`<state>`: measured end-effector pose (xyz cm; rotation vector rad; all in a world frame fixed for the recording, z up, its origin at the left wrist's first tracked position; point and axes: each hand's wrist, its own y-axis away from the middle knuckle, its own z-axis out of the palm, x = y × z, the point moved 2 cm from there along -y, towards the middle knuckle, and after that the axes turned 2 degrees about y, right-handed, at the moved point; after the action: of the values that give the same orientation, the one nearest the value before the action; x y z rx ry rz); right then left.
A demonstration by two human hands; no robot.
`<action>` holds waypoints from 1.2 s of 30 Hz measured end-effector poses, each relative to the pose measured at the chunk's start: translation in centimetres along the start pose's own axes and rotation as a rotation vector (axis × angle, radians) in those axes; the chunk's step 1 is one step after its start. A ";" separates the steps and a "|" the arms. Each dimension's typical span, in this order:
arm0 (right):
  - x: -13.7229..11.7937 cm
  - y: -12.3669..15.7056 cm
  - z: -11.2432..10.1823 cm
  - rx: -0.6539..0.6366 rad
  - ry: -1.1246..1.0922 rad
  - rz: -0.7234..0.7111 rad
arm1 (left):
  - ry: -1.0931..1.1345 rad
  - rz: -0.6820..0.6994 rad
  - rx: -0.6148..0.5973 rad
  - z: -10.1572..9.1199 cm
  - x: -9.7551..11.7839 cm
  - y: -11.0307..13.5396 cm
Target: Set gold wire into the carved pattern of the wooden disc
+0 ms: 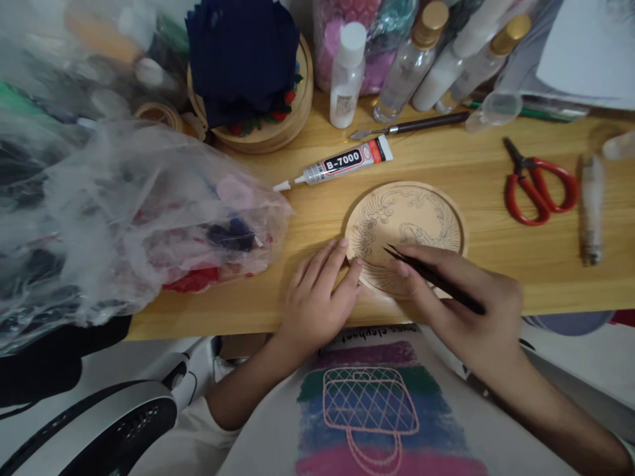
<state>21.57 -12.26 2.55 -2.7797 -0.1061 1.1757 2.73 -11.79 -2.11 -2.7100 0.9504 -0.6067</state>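
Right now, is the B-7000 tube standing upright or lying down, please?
Lying down: the B-7000 tube rests lengthwise on the wooden table, its printed side up and its nozzle pointing left.

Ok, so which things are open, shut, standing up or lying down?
Tweezers: in the right grip, tips slightly apart
Wooden disc: lying flat, drawn on
Left grip: resting at the disc's edge
Glue tube: lying down, cap unclear
Scissors: lying down, blades look shut
White-capped bottle: standing, capped
Gold-capped bottles: capped
Palette knife: lying down
Left plastic bag: crumpled
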 end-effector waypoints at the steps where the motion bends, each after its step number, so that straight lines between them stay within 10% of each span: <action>1: 0.0 0.0 0.1 -0.006 0.017 -0.015 | 0.002 -0.004 0.000 0.1 0.0 0.0; 36: 0.3 -0.5 0.8 -0.085 0.029 -0.223 | 0.104 -0.046 -0.065 0.1 -0.4 -0.2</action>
<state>21.17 -11.67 1.89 -2.7653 -0.4599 1.0993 2.64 -11.40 -2.24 -2.7891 0.9499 -0.7445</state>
